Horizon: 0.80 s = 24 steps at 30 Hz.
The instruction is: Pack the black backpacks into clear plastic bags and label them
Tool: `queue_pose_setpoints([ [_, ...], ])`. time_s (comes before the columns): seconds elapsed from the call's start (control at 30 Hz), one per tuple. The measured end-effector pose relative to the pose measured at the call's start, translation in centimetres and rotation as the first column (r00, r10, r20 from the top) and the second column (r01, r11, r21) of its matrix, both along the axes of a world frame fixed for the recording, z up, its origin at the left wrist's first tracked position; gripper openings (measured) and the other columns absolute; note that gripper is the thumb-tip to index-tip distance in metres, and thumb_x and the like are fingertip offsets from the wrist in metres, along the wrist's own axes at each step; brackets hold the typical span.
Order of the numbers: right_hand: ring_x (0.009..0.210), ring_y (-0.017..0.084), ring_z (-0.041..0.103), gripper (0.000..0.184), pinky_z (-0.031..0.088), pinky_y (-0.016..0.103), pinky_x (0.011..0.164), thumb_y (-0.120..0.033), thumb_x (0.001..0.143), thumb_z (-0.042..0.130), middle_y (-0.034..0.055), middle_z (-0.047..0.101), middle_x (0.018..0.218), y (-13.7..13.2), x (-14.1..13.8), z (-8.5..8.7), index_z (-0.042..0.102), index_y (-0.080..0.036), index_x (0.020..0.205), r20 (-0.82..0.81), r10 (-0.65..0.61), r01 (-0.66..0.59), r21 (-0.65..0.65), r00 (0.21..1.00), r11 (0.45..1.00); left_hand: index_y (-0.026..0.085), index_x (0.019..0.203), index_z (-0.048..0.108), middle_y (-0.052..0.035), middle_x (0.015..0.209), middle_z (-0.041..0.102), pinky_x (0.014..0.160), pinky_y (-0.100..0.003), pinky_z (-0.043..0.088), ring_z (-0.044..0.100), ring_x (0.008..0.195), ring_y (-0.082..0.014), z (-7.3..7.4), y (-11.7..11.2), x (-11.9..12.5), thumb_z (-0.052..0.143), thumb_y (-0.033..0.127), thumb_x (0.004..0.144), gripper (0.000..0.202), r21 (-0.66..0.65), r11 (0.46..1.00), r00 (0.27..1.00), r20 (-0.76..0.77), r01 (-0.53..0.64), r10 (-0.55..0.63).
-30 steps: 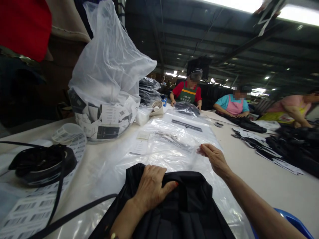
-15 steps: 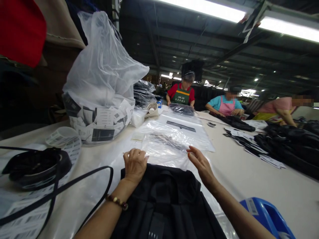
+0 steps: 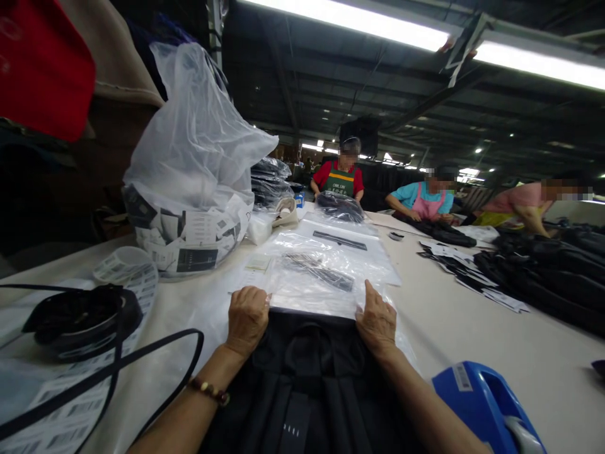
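Note:
A black backpack (image 3: 312,378) with straps and a hanging tag lies directly in front of me. At its top edge is a clear plastic bag (image 3: 316,299), spread flat on the table beyond it. My left hand (image 3: 248,318) is closed on the left side of the bag's edge, by the backpack's upper left corner. On the opposite side, my right hand (image 3: 377,320) grips the bag's edge with its fingers curled. More clear bags with dark printing lie underneath and further off.
A large translucent sack of paper tags (image 3: 189,233) stands left, behind a roll of barcode labels (image 3: 125,265) and black strapping (image 3: 80,321). A blue tape dispenser-like object (image 3: 482,403) sits right. Several co-workers handle black goods across the table; dark piles (image 3: 534,268) lie right.
My right hand has moved inward and closed on the bag's edge. The bag's edge now lies over the backpack's top corners. The view has shifted slightly.

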State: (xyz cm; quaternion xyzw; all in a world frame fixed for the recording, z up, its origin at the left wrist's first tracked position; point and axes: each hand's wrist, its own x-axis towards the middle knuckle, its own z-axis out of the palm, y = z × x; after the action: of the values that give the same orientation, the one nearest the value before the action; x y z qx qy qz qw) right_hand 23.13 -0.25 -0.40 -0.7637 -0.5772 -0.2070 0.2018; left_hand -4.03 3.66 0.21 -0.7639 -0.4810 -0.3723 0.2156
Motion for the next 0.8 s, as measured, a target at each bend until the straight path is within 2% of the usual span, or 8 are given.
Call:
queue_pose_setpoints([
  [0.1,0.096,0.026,0.057,0.045,0.038,0.037,0.080,-0.023,0.090,0.032,0.0162,0.061,0.109,-1.2,3.2,1.0,0.041,-0.012,0.132,0.084,-0.013,0.029,-0.190,0.996,0.981,0.018,0.061,0.053,-0.0069,0.064,0.058,0.067,-0.033,0.034,0.053,0.070,-0.0225,-0.4,0.0,-0.8,0.045,0.014,0.083,0.024,-0.085,0.996,0.999,-0.050,0.012,-0.017],
  [0.23,0.087,0.027,0.060,0.041,0.038,0.037,0.074,-0.014,0.089,0.029,0.0159,0.063,0.092,-3.1,5.8,1.9,0.051,-0.012,0.123,0.089,-0.052,0.074,-0.272,0.995,0.960,0.018,0.064,0.055,-0.0098,0.069,0.060,0.070,-0.035,0.035,0.055,0.075,-0.0248,-0.7,0.2,-2.0,0.042,0.009,0.079,0.021,-0.239,0.971,0.999,-0.050,-0.026,0.015],
  [0.33,0.083,0.026,0.063,0.039,0.040,0.035,0.068,-0.010,0.085,0.031,0.0156,0.064,0.096,-4.5,6.1,1.3,0.054,-0.013,0.117,0.022,-0.122,0.123,-0.330,0.992,0.936,0.017,0.067,0.054,-0.0113,0.073,0.062,0.070,-0.035,0.036,0.057,0.076,-0.0259,-0.9,0.6,-3.5,0.041,0.011,0.079,0.019,-0.363,0.928,0.996,-0.001,-0.088,0.094],
  [0.5,0.080,0.024,0.065,0.031,0.042,0.030,0.064,-0.020,0.083,0.037,0.0118,0.069,0.089,-5.8,5.3,-0.8,0.058,-0.017,0.105,-0.187,-0.213,0.122,-0.408,0.959,0.905,0.017,0.079,0.054,-0.0114,0.081,0.065,0.061,-0.031,0.036,0.060,0.073,-0.0250,-1.7,0.7,-5.6,0.040,0.021,0.082,0.015,-0.568,0.808,0.956,0.117,-0.157,0.268],
  [0.63,0.081,0.022,0.065,0.027,0.042,0.028,0.065,-0.024,0.081,0.040,0.0117,0.069,0.088,-6.2,5.0,-1.6,0.061,-0.016,0.096,-0.331,-0.215,0.063,-0.413,0.919,0.908,0.021,0.087,0.058,-0.0070,0.078,0.067,0.058,-0.029,0.036,0.061,0.070,-0.0243,-1.9,0.9,-6.2,0.050,0.030,0.077,0.016,-0.692,0.716,0.887,0.269,-0.094,0.375],
  [0.73,0.071,0.019,0.064,0.024,0.042,0.026,0.065,-0.029,0.080,0.042,0.0083,0.069,0.083,-6.6,4.9,-1.9,0.062,-0.018,0.086,-0.430,-0.194,0.015,-0.386,0.882,0.922,0.022,0.065,0.059,-0.0033,0.060,0.063,0.055,-0.028,0.035,0.059,0.064,-0.0240,-2.0,1.4,-6.1,0.059,0.028,0.066,0.007,-0.733,0.680,0.799,0.419,0.016,0.432],
  [0.8,0.064,0.017,0.063,0.024,0.043,0.026,0.064,-0.030,0.078,0.042,0.0061,0.068,0.078,-7.0,4.8,-2.0,0.062,-0.018,0.082,-0.494,-0.183,-0.005,-0.354,0.850,0.935,0.021,0.051,0.054,-0.0013,0.049,0.056,0.053,-0.026,0.034,0.056,0.058,-0.0210,-1.9,1.6,-5.9,0.060,0.023,0.061,0.012,-0.724,0.682,0.702,0.537,0.098,0.468],
])
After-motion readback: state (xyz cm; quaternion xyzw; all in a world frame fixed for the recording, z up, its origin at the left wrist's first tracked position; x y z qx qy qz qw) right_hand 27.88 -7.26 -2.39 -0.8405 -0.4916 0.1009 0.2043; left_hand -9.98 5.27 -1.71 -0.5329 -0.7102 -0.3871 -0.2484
